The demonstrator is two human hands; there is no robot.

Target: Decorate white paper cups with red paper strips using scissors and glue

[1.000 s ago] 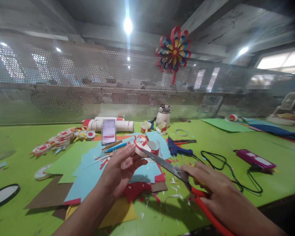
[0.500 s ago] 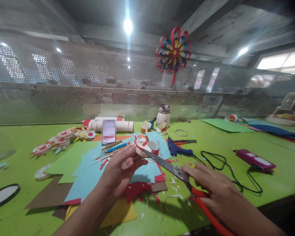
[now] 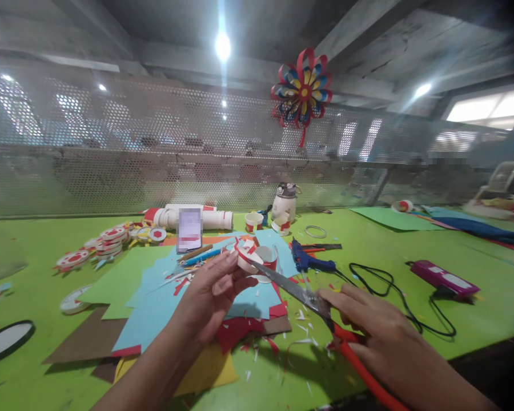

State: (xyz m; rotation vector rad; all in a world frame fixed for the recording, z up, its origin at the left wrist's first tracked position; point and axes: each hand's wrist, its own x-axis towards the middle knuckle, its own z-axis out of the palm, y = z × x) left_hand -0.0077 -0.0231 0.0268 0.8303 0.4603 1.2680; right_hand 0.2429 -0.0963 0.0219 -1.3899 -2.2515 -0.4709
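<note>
Between the thumb and fingers of my left hand [image 3: 216, 288] is a white paper cup piece [image 3: 249, 260] with red strips along its edge. My right hand [image 3: 372, 319] is closed around the orange handles of a pair of scissors [image 3: 302, 294]. The blade tips touch the cup piece from the right; whether the blades are apart is hard to make out. Just behind it stands another cup [image 3: 268, 260] with a red band. Beneath my hands lie light blue paper sheets [image 3: 154, 319], a red sheet [image 3: 240, 331] and paper scraps [image 3: 302, 314].
A phone [image 3: 189, 230] leans against white cup stacks [image 3: 218, 220]. Decorated discs [image 3: 72, 260] sit at the left. A blue glue gun [image 3: 312, 260], a bottle [image 3: 285, 202], a tape ring [image 3: 316, 231] and a purple corded device [image 3: 445, 278] stand or lie on the green table [image 3: 368, 359].
Almost nothing differs. The right hand and scissors have shifted very slightly, while the left hand keeps hold of the cup piece in the same place.
</note>
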